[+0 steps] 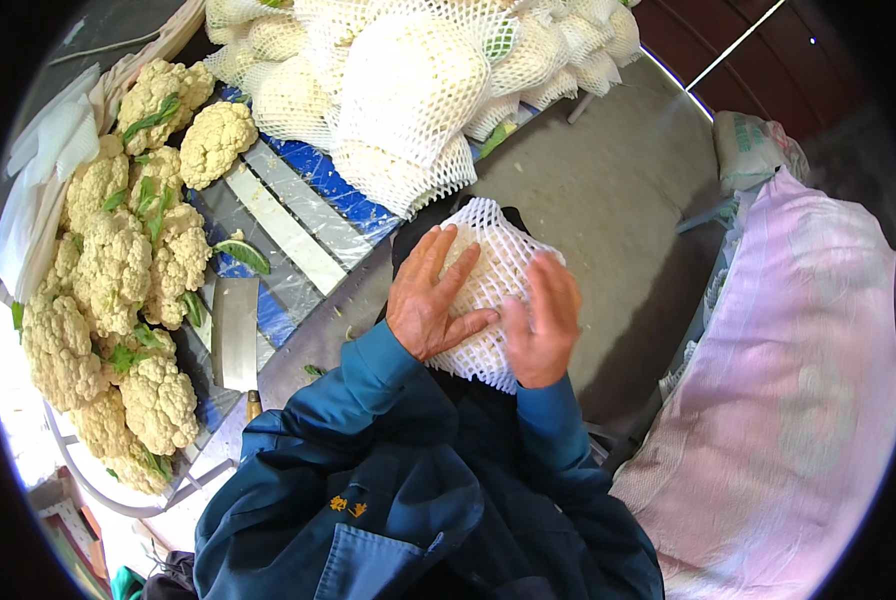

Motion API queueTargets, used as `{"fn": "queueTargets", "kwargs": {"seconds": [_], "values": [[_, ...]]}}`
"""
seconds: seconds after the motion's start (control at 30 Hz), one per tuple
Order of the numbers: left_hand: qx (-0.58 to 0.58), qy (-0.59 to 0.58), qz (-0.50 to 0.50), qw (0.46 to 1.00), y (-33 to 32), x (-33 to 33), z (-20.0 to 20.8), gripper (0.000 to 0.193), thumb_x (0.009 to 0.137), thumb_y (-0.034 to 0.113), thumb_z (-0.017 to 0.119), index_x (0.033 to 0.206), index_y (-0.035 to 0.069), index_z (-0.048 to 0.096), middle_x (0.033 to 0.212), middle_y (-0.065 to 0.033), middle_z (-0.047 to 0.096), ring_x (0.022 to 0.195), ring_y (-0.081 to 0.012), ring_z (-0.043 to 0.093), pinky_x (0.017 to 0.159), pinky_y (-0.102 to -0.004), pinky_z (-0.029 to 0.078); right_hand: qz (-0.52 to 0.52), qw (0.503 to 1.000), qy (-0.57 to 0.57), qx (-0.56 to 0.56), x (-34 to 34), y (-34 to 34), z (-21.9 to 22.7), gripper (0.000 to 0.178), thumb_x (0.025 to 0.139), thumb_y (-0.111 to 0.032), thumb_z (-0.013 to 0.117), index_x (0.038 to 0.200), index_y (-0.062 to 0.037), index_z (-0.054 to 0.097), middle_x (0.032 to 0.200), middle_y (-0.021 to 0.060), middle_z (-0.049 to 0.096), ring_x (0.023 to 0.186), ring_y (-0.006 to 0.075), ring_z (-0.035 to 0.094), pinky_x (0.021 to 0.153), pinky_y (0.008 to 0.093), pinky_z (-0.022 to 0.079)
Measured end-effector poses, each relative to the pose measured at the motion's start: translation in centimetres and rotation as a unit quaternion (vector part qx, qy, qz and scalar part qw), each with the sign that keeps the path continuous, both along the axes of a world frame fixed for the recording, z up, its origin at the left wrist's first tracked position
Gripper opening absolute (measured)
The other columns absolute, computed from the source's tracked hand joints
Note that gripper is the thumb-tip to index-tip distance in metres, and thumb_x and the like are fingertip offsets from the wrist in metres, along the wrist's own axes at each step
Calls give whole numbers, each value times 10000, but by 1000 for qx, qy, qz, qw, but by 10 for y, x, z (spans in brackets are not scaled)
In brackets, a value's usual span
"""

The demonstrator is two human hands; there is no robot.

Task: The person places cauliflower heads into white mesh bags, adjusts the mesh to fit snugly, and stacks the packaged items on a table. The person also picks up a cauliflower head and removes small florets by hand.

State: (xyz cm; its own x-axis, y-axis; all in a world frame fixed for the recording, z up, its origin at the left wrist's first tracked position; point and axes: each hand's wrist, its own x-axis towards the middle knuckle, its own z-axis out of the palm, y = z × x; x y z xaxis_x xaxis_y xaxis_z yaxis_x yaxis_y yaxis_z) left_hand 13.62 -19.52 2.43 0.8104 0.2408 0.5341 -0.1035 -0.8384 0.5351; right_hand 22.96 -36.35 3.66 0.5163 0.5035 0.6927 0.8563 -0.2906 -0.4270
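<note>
A cauliflower in a white foam net sleeve [486,265] rests on my lap, its pale head showing faintly through the mesh. Against its left side lies my left hand [428,298], open, with the fingers stretched and the thumb spread over the netting. My right hand [545,325] is at the sleeve's right side, slightly smeared by motion. Its fingers are extended and the thumb stands apart. Whether the right hand presses on the net or hovers just off it, I cannot tell.
Several bare cauliflowers [118,265] are heaped on the table's left, near a broad-bladed knife [235,335]. Net-wrapped cauliflowers [408,85] pile up at the far side. A pinkish cloth [778,400] covers something large on the right, with a sack [753,150] behind it.
</note>
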Motion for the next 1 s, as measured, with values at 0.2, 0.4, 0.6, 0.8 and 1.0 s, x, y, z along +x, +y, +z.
{"fn": "queueTargets", "kwargs": {"seconds": [0.2, 0.4, 0.6, 0.8, 1.0], "values": [[-87, -11, -20, 996, 6, -4, -3, 751, 826, 408, 789, 1421, 26, 540, 1501, -324, 411, 1377, -499, 421, 1133, -517, 368, 23, 996, -29, -79, 11, 9, 5, 332, 896, -199, 664, 1161, 0, 680, 1290, 166, 628, 1234, 402, 561, 1040, 529, 415], [-257, 30, 25, 966, 14, -20, -26, 840, 865, 369, 767, 1488, -65, 405, 1514, -330, 401, 1400, -435, 425, 1157, -454, 347, 9, 997, -28, -75, 5, 7, 1, 359, 895, -205, 671, 1195, -8, 666, 1310, 166, 617, 1253, 405, 545, 1049, 536, 398], [-356, 32, -6, 934, 10, -20, -38, 874, 874, 369, 758, 1490, -107, 362, 1463, -322, 465, 1373, -394, 472, 1144, -420, 367, -26, 998, -14, -59, 3, 7, -6, 479, 890, -237, 689, 1293, 7, 605, 1364, 228, 571, 1283, 455, 513, 1067, 553, 386], [-335, 30, 10, 942, 7, -19, -36, 862, 864, 353, 765, 1486, -101, 376, 1436, -307, 493, 1351, -387, 492, 1133, -421, 378, -35, 998, 9, -44, 3, 4, -11, 543, 891, -253, 703, 1336, 27, 571, 1405, 282, 530, 1307, 495, 490, 1082, 562, 385], [-347, 20, 17, 937, 3, -18, -26, 851, 840, 339, 777, 1465, -103, 406, 1403, -296, 519, 1321, -389, 513, 1122, -426, 388, -67, 995, 66, 35, -2, 5, -15, 577, 910, -236, 695, 1369, 72, 531, 1431, 323, 496, 1328, 507, 472, 1108, 554, 372]]}}
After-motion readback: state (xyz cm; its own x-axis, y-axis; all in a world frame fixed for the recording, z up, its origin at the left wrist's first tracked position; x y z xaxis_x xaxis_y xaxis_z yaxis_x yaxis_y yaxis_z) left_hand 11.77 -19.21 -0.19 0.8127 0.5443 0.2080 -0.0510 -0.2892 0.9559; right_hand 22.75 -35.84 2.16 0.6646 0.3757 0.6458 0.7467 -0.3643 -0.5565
